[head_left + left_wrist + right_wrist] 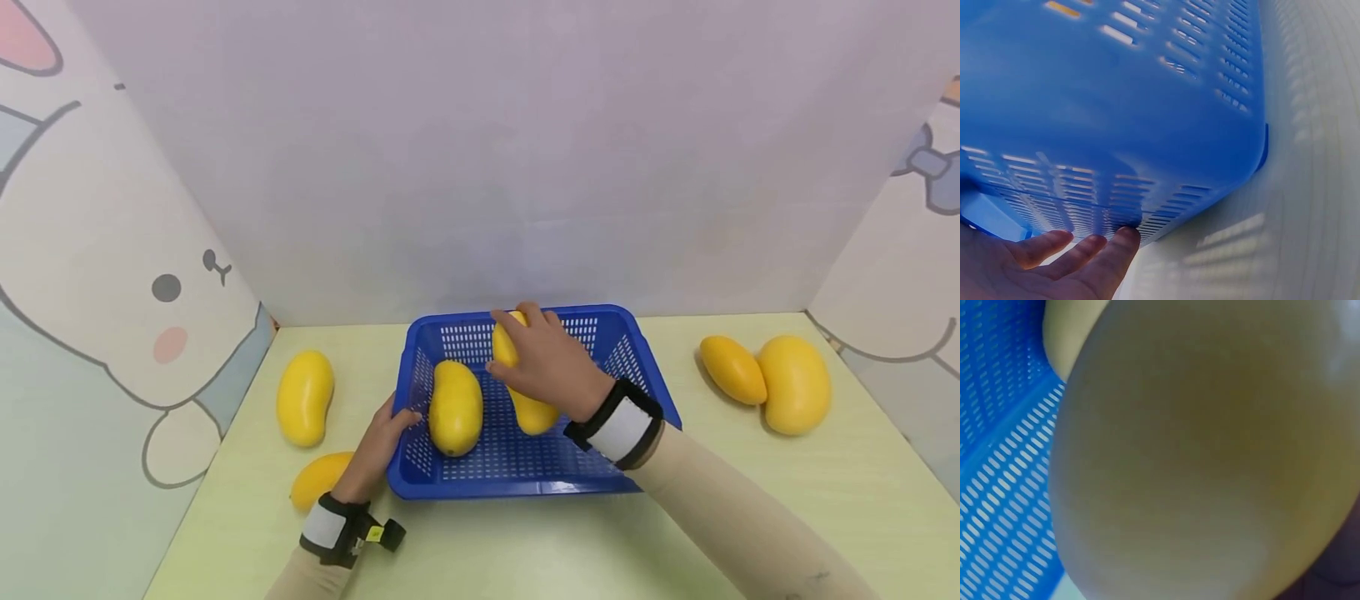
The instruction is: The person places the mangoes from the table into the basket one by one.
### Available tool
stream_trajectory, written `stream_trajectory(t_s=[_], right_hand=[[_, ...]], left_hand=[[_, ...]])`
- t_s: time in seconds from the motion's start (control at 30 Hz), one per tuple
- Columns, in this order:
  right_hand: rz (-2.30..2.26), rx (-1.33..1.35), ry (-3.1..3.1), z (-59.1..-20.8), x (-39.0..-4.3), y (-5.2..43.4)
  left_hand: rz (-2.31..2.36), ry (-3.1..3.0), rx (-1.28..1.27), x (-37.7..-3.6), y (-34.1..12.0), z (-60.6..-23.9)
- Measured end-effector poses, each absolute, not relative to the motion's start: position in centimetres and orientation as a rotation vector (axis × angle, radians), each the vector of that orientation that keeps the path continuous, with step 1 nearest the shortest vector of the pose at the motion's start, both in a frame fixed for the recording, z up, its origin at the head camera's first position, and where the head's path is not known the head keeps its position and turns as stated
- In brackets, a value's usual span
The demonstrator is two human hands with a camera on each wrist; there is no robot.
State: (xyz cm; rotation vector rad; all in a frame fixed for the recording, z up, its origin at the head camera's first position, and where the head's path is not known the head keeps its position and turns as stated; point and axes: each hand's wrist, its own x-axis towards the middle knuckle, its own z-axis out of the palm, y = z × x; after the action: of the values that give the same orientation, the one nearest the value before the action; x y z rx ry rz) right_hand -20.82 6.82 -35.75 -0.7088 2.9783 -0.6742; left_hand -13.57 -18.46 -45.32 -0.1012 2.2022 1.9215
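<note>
A blue plastic basket [517,487] with slotted walls stands on the table. At its left side my left hand [380,442] grips the wall, thumb over the rim and fingers against the outside. The left wrist view shows those fingers [1110,256] on the slotted wall. Over the basket's middle, my right hand [551,360] holds a yellow mango [534,415] from above; the hand covers part of it. That same mango [1204,450] fills most of the right wrist view. Another yellow mango [456,408] lies inside the basket, left of the held one.
Left of the basket lie a curved yellow mango [303,398] and an orange-yellow mango [318,479], partly behind my left wrist. To the right, a smaller orange mango [732,369] touches a rounder yellow one [795,385]. A pale wall [487,167] rises behind the table.
</note>
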Motion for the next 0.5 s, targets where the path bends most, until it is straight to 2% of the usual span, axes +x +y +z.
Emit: stream_trajectory(t_s=[0.5], right_hand=[[-0.626, -0.662, 2.898, -38.2, -22.1, 5.6]], left_hand=[[1.908, 2.206, -0.104, -13.6, -18.4, -45.3]])
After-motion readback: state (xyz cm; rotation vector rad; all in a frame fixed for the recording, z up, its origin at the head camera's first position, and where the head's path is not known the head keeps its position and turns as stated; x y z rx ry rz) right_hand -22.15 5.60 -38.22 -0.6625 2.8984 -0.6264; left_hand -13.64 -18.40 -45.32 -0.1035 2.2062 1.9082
